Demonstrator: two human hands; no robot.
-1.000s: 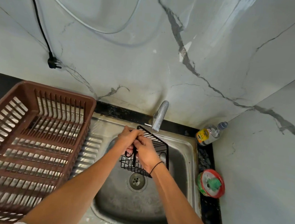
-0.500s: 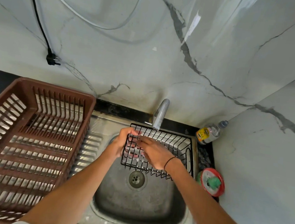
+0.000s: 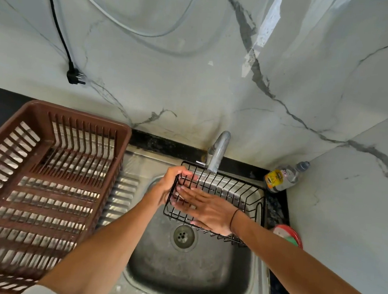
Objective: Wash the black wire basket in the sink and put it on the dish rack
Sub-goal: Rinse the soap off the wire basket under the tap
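Brown plastic dish rack (image 3: 44, 187) occupies the left end of the worktop, on the sink's ribbed drainboard. A black plug (image 3: 73, 76) hangs against the marble wall above it. Left hand (image 3: 169, 184) grips the left end wall of the black wire basket (image 3: 226, 196), fingers curled over the top rim wire, thumb outside. The basket sits over the steel sink (image 3: 189, 270) basin, at its back edge, open side up, directly under the tap (image 3: 218, 151); the drain (image 3: 183, 236) shows just in front of it. Right hand (image 3: 206, 209) lies inside the basket, fingers straight and close together, flat on the bottom wires, pointing left. A dish soap bottle (image 3: 284, 177) stands in the back right corner, with a red-rimmed tub (image 3: 289, 236) nearer along the right edge.
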